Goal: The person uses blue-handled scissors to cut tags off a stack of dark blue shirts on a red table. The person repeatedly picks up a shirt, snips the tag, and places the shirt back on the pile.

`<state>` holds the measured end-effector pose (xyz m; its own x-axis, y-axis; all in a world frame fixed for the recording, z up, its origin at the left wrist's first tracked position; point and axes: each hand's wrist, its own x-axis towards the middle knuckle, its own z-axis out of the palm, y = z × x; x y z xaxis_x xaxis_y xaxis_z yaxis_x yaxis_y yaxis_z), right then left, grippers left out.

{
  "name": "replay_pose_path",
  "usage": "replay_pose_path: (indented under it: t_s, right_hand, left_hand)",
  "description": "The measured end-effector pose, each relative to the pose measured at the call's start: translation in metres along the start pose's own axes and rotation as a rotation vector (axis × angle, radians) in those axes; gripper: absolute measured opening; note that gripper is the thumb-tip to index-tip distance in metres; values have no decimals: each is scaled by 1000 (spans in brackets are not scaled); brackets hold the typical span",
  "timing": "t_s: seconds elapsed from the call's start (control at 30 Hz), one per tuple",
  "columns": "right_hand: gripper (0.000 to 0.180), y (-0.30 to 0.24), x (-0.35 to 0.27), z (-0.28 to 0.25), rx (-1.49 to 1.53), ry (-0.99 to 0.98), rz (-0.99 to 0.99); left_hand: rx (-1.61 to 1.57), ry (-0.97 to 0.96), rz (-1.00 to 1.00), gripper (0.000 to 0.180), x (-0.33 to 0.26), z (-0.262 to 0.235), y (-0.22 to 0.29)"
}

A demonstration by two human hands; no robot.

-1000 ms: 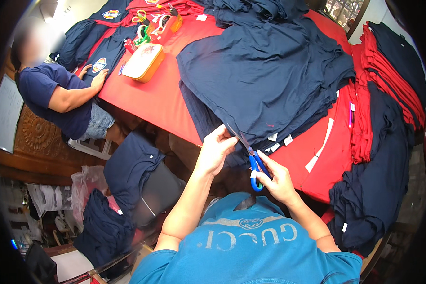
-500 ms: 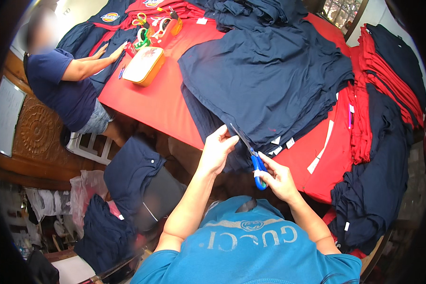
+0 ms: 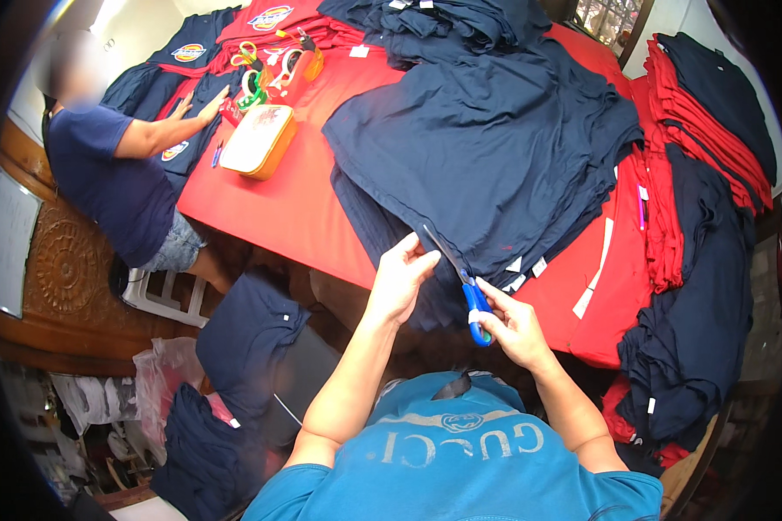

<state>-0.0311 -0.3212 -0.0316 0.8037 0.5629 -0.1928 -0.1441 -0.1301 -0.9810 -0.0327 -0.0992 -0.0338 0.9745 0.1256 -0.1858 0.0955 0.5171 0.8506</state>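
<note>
My right hand (image 3: 511, 328) is closed round the blue handles of a pair of scissors (image 3: 476, 304). The blades point up and to the left, over the near edge of a pile of navy garments (image 3: 487, 148). Beside the blade tips, my left hand (image 3: 403, 280) is in a pinch, thumb against fingers. What it pinches, if anything, is too small to make out. Small white labels (image 3: 514, 265) stick out at the pile's near right corner, beyond the scissors.
A red-covered table (image 3: 269, 217) bears a yellow-orange box (image 3: 259, 143), tape dispensers (image 3: 291, 74) and a paper strip (image 3: 595, 269). Folded red and navy garments (image 3: 704, 130) are stacked at right. Another person (image 3: 113, 174) works at far left. More navy garments (image 3: 248, 334) lie lower left.
The view has turned slightly, so the table and garments sit a little differently in the picture. My hands and the scissors keep nearly the same pose.
</note>
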Motion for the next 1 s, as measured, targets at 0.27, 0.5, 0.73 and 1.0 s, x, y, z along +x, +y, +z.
replay_pose_path:
  t_s: [0.27,0.5,0.73,1.0]
  right_hand:
    - [50,-9,22,-18,9,-40,78]
    - [58,-6,35,-30,-82,-97,-153]
    - [49,0,56,-50,-96,-76,-99]
    - [51,-4,68,-50,-69,-89,-254]
  left_hand:
    - [40,-2,-2,38,9,11,7]
    - [88,12,65,46,21,15,11]
    - [71,39,51,51,27,37,16]
    - [44,46,87,49,44,32,20]
